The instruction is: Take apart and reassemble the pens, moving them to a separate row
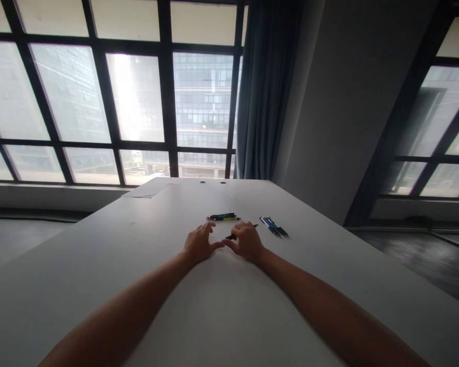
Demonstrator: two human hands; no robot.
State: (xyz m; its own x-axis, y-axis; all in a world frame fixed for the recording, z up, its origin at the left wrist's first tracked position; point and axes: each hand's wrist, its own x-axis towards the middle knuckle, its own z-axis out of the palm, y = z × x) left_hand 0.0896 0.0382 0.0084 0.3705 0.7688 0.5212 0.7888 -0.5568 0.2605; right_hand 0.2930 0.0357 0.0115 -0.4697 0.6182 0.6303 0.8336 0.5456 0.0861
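My right hand is closed around a dark pen, whose two ends stick out on either side of the fingers. My left hand rests on the white table with its fingers apart and nothing in them. The two thumbs come together, tip near tip, in front of the pen. Just beyond the hands lies a small bunch of pens, some with green and yellow parts. To the right of my right hand, a second group of blue, white and dark pens lies side by side at a slant.
White paper sheets lie at the far left of the table. Two dark round spots show near the far edge. Beyond stand large windows, a blue curtain and a grey wall.
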